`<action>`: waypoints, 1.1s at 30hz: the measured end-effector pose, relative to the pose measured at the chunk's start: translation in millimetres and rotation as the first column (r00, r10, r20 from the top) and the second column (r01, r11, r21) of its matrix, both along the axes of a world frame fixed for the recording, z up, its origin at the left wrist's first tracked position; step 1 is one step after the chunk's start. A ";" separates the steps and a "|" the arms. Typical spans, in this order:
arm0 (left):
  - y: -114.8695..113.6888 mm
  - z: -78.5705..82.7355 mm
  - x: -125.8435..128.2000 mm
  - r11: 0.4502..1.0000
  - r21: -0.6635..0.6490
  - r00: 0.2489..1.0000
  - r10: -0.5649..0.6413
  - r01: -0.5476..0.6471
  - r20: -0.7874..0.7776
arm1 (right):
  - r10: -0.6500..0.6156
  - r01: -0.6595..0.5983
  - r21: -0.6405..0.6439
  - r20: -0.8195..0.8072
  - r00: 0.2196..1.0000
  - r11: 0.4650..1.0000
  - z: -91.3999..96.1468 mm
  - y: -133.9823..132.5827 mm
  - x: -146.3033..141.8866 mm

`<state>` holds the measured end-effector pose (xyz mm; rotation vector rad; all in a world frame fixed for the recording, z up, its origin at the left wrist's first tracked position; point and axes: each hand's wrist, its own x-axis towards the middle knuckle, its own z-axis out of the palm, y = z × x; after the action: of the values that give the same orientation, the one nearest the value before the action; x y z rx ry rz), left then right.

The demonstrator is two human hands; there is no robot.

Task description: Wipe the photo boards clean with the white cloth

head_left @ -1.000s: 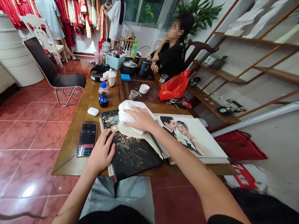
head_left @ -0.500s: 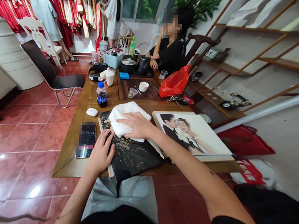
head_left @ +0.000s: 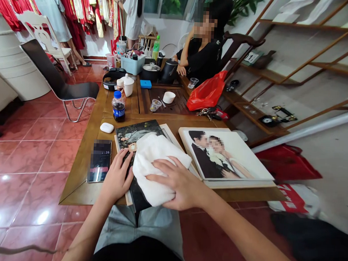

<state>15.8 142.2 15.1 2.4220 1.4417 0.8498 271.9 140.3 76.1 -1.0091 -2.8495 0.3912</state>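
A dark photo album page [head_left: 147, 126] with a picture on it lies at the table's near edge. Bunched over its middle and lower right is a white towel [head_left: 154, 160], hiding much of the picture. My right hand [head_left: 180, 180] grips this towel from the right, its fingers curved over the top and pressing down. My left hand [head_left: 117, 177] rests on the album's left edge, fingers stretched and apart, fingertips close to a small pale square detail [head_left: 133, 147]. Right of the towel lies a second album [head_left: 233, 156] with a couple's portrait on its cover.
A phone [head_left: 100, 161], a white earbud case [head_left: 107, 127] and a cola bottle [head_left: 118, 107] stand or lie left of the album. Farther back are a white cup [head_left: 169, 97], a red plastic bag [head_left: 206, 94] and a seated person [head_left: 206, 51]. Shelves [head_left: 280, 79] line the right wall.
My right hand has pulled the white towel from the album's upper part toward me and to the right, uncovering the top of the picture. My left hand has stayed in place.
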 end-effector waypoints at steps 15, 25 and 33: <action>0.6 -0.9 0.7 1.000 0.012 1.000 0.018 -0.018 -0.004 | -0.299 0.295 0.156 0.007 0.954 0.943 -5.8 110.7 -11.7; -0.2 0.6 1.9 1.000 0.016 1.000 0.024 -0.024 -0.018 | -0.309 0.296 0.199 0.037 0.950 0.934 -9.4 69.5 2.2; -7.9 9.4 7.6 0.984 0.039 0.970 0.176 -0.172 -0.167 | -0.310 0.304 0.184 0.000 0.951 0.935 -14.2 3.7 24.0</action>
<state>23.4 134.3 24.6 2.4658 1.7368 0.7125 295.8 144.0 61.9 -1.3997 -2.6255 0.0860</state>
